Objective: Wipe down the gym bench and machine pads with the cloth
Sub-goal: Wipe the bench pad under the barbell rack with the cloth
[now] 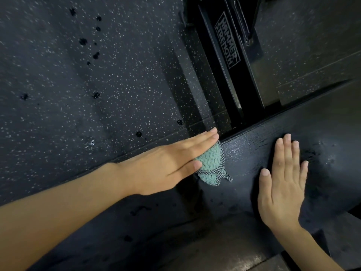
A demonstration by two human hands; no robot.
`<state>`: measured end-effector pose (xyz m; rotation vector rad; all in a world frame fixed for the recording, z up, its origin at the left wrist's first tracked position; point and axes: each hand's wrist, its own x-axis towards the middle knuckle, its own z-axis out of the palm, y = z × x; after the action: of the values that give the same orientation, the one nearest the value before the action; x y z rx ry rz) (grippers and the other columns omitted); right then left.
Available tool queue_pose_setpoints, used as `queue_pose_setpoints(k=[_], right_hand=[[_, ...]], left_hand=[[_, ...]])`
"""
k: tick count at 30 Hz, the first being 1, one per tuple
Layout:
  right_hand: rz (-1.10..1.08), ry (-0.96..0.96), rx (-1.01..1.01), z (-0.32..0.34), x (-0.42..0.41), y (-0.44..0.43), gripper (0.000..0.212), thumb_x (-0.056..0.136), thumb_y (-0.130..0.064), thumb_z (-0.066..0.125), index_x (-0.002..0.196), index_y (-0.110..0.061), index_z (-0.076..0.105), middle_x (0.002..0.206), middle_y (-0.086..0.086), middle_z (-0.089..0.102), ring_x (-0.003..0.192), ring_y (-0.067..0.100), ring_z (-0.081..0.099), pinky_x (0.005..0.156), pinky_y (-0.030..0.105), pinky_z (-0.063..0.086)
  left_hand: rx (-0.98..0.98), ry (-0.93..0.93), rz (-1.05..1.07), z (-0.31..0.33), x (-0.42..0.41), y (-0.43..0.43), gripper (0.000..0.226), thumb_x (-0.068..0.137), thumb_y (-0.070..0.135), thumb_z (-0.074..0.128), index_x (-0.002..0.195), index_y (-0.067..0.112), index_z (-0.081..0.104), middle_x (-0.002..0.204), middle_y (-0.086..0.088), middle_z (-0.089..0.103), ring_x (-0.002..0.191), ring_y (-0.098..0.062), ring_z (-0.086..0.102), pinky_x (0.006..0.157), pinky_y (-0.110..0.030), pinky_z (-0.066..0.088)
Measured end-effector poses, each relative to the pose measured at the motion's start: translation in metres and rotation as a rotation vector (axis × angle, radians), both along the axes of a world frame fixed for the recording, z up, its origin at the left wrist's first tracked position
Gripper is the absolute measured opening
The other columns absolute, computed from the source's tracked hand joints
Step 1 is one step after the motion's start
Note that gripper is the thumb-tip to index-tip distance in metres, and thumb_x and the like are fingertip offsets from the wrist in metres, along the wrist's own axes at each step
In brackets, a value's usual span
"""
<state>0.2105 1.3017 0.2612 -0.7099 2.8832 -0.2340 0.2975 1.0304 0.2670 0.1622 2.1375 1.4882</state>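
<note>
A black padded bench [244,151] runs across the lower part of the view, its surface streaked with wet marks. My left hand [170,163] lies flat with fingers straight, pressing a bunched teal cloth [212,163] with a checked trim onto the pad near its far edge. Most of the cloth is hidden under the palm. My right hand [283,182] rests flat on the pad to the right of the cloth, fingers spread slightly, with nothing in it.
A black steel frame beam with a white "Hammer Strength" label [227,40] runs away from the bench at the upper right. Speckled rubber flooring [88,85] with several dark wet spots fills the left and top.
</note>
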Motion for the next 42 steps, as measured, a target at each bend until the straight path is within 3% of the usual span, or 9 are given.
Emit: queue_pose_setpoints(k=[5,12,17,22,31,42], right_hand=[[0.007,0.011,0.010,0.000,0.000,0.000,0.059,0.102,-0.034,0.018,0.158,-0.015,0.010,0.166,-0.003,0.006,0.153,0.017,0.003,0.123,0.040,-0.002],[-0.007,-0.008,0.011,0.001,-0.001,-0.002,0.060,0.102,-0.034,0.019,0.158,-0.016,0.010,0.166,-0.003,0.006,0.153,0.016,0.002,0.123,0.038,-0.003],[-0.023,-0.027,0.008,0.003,-0.001,0.000,0.059,0.102,-0.033,0.020,0.158,-0.018,0.009,0.166,-0.004,0.005,0.153,0.015,0.002,0.123,0.041,-0.001],[-0.086,-0.064,-0.013,0.007,0.012,-0.009,0.059,0.103,-0.035,0.020,0.158,-0.019,0.008,0.166,-0.004,0.005,0.153,0.014,-0.001,0.123,0.037,-0.004],[-0.200,-0.062,-0.022,0.006,0.088,-0.056,0.061,0.100,-0.028,0.026,0.158,-0.018,0.012,0.166,-0.008,0.004,0.153,0.016,0.002,0.123,0.036,-0.004],[-0.426,0.058,-0.020,-0.003,0.127,-0.101,0.056,0.102,-0.027,0.025,0.157,-0.015,0.021,0.165,-0.007,0.013,0.153,0.016,0.010,0.124,0.043,0.004]], left_hand=[[-0.021,0.007,0.004,-0.006,-0.020,0.013,0.057,0.108,0.034,0.025,0.157,0.031,-0.003,0.162,0.025,-0.010,0.144,0.015,-0.004,0.120,-0.014,0.004],[0.071,0.011,0.063,-0.012,-0.048,0.027,0.057,0.108,0.023,0.032,0.158,0.022,0.006,0.165,0.015,-0.001,0.146,0.011,-0.002,0.120,-0.013,0.000],[0.093,0.002,0.025,-0.018,-0.045,0.024,0.058,0.108,0.023,0.032,0.158,0.028,0.003,0.164,0.021,-0.004,0.145,0.013,-0.004,0.124,-0.025,0.004],[0.089,0.047,-0.043,-0.023,-0.041,0.019,0.058,0.107,0.026,0.030,0.157,0.031,0.002,0.162,0.026,-0.007,0.145,0.014,-0.006,0.123,-0.022,0.004],[0.120,0.109,-0.202,-0.017,-0.019,-0.011,0.060,0.107,0.032,0.029,0.158,0.022,-0.001,0.163,0.017,-0.016,0.146,0.008,-0.015,0.118,-0.010,0.001],[0.170,0.114,-0.269,-0.023,0.005,-0.031,0.063,0.107,0.028,0.031,0.158,0.025,-0.006,0.162,0.019,-0.021,0.145,0.008,-0.019,0.113,-0.011,0.001]])
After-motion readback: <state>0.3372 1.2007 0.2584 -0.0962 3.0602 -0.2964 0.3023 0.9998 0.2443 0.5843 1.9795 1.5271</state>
